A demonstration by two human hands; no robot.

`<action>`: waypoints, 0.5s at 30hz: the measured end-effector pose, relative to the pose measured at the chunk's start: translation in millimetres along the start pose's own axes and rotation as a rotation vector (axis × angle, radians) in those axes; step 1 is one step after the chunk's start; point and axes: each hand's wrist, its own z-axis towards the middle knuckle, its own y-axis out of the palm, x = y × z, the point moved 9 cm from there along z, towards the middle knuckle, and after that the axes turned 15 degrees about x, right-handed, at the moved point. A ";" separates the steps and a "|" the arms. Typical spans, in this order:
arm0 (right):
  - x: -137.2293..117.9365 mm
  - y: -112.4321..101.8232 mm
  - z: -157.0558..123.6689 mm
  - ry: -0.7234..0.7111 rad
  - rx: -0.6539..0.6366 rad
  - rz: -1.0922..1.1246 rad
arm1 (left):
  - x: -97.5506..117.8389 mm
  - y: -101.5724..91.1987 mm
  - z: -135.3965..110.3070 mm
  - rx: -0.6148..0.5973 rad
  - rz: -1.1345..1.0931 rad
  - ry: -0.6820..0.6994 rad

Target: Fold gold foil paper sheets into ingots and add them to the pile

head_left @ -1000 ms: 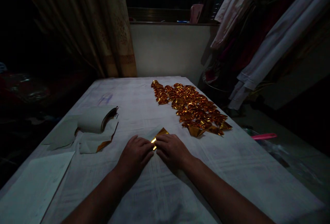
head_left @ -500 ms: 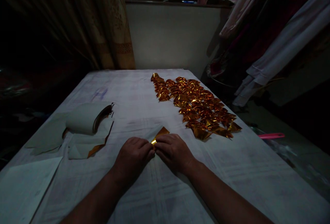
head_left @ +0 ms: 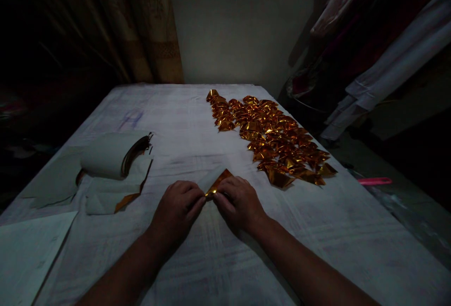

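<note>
My left hand (head_left: 178, 209) and my right hand (head_left: 238, 201) rest side by side on the white cloth-covered table (head_left: 197, 122), fingertips pinched together on a small piece of gold foil paper (head_left: 218, 181). The foil's gold corner sticks up between the hands, with its pale back side showing to the left. A spread of several folded gold foil pieces (head_left: 273, 139) lies on the table beyond and to the right of my right hand.
A curled stack of foil sheets, pale side up (head_left: 112, 155), lies left of my hands, with a white sheet (head_left: 28, 249) at the near left corner. Curtains hang at the back left, clothes (head_left: 384, 61) at the right. A pink object (head_left: 375, 181) lies on the floor at right.
The view has tipped downward, so everything sits higher in the picture. My hands stay pinched on the gold foil piece, fingers drawn slightly closer over it.
</note>
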 end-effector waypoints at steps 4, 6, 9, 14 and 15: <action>4.5 2.2 2.5 0.066 -0.003 -0.058 | -1.6 3.2 0.9 -0.001 0.033 -0.030; 4.3 3.4 3.6 0.075 -0.014 -0.093 | -3.5 5.1 1.6 0.004 0.060 -0.054; 3.4 4.6 5.1 0.081 -0.033 -0.142 | -4.9 7.3 3.5 0.016 0.095 -0.083; 4.8 5.2 4.9 0.097 -0.037 -0.186 | -4.6 9.2 6.0 0.012 0.152 -0.117; 5.2 5.1 4.5 0.098 -0.032 -0.188 | -4.7 9.5 6.2 0.008 0.161 -0.122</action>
